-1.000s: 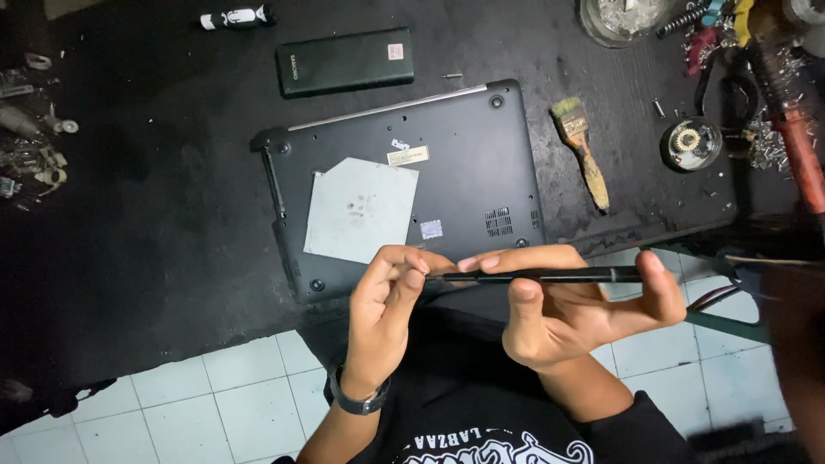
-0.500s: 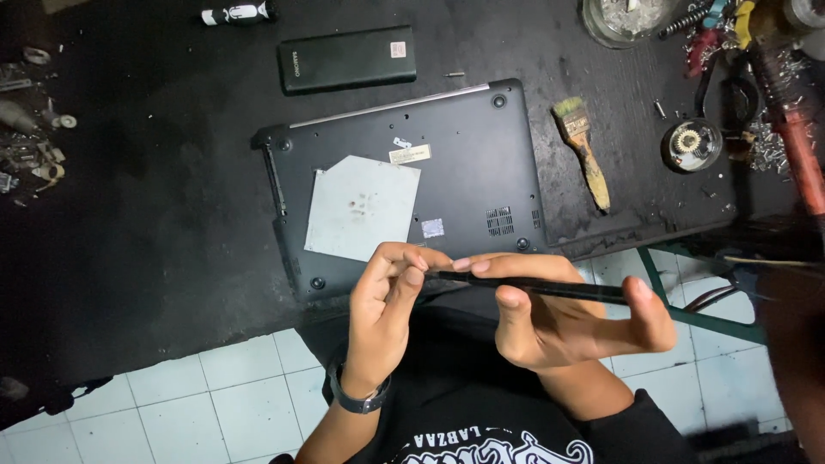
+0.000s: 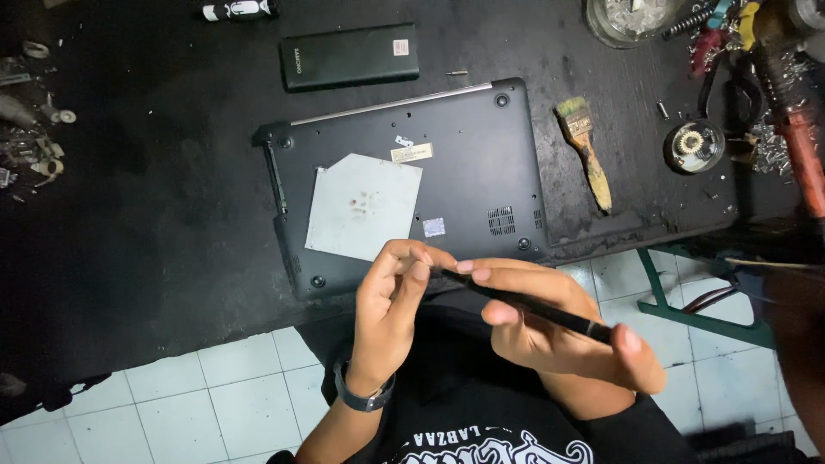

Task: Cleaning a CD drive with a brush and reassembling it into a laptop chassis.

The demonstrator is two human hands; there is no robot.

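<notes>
A black laptop (image 3: 481, 163) lies upside down on the dark workbench (image 3: 155, 223), with a grey sheet (image 3: 361, 206) resting on its base. In front of it, over my lap, my right hand (image 3: 559, 335) holds a thin black rod-shaped tool (image 3: 533, 308), tilted down to the right. My left hand (image 3: 391, 301) pinches the tool's left tip with its fingertips. A dark watch sits on my left wrist.
A black rectangular battery pack (image 3: 348, 56) lies behind the laptop. A worn paintbrush (image 3: 586, 148) and a small round gear part (image 3: 693, 146) lie to the right, near a glass bowl (image 3: 627, 19) and red-handled tools (image 3: 795, 129). Small parts (image 3: 30, 129) clutter the left edge. White tiled floor (image 3: 215, 404) shows below.
The black tool has tilted from level to sloping down to the right. My right hand has dropped lower with it, while my left fingers stay on the tip.
</notes>
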